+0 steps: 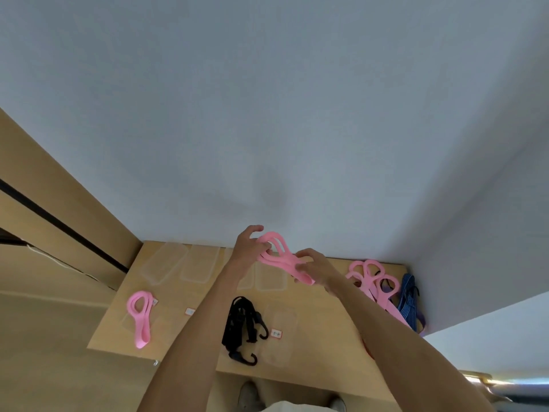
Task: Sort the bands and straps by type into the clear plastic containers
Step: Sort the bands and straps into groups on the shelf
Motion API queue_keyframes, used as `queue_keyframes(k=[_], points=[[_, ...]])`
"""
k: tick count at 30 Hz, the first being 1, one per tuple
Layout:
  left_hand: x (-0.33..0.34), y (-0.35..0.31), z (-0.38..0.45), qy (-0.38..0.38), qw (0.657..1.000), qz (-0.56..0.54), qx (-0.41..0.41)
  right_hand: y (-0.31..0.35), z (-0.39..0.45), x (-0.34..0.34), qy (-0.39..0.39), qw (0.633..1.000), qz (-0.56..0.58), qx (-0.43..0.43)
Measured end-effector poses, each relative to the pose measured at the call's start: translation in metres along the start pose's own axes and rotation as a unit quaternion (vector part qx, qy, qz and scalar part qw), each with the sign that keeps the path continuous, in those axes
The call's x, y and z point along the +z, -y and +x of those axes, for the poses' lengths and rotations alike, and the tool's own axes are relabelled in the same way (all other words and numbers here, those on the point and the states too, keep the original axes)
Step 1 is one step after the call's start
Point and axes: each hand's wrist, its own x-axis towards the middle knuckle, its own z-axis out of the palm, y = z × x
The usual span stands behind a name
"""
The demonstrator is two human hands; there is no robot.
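**Pink band held in both hands above the worktop**

The pink band (282, 257), a soft flat rubbery loop folded into several overlapping ovals, hangs in the air above the back of the worktop (320, 337). The left hand (248, 248) pinches its upper loops with curled fingers; the right hand (316, 267) grips its lower end, fingers wrapped round the strip. Both hands hold it clear of the surface.

To do this step well, I would gather the loops flat against each other so none dangles, then carry the bundle over to the pink band in the left container (139, 318), which already lies in a clear tray at the front left, and lower it in rather than drop it, since the rubber looks springy and could unfold over the rim.

Other clear containers (165, 261) sit at the back, hard to make out. Black hooked straps (242, 325) lie in the middle. At the right edge a pile of pink bands (374, 281) overlaps blue striped straps (408, 298), yet to be sorted.
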Motion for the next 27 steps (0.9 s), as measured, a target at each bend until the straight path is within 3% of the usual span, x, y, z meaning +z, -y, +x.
queue_keyframes(k=[4,8,19,27], points=[[-0.014,0.021,-0.001,-0.054,0.993,0.106,-0.012,-0.002,0.008,0.026,0.032,0.988,-0.152,-0.023],[-0.049,0.062,-0.008,-0.08,0.978,0.193,-0.019,-0.003,0.024,0.074,0.064,0.975,-0.21,-0.011],[-0.191,0.169,0.008,-0.15,0.966,0.183,-0.102,0.0,0.075,0.242,0.102,0.966,-0.237,0.018],[-0.253,0.233,0.042,-0.114,0.968,0.18,-0.13,-0.029,0.118,0.335,0.082,0.947,-0.308,0.035]])
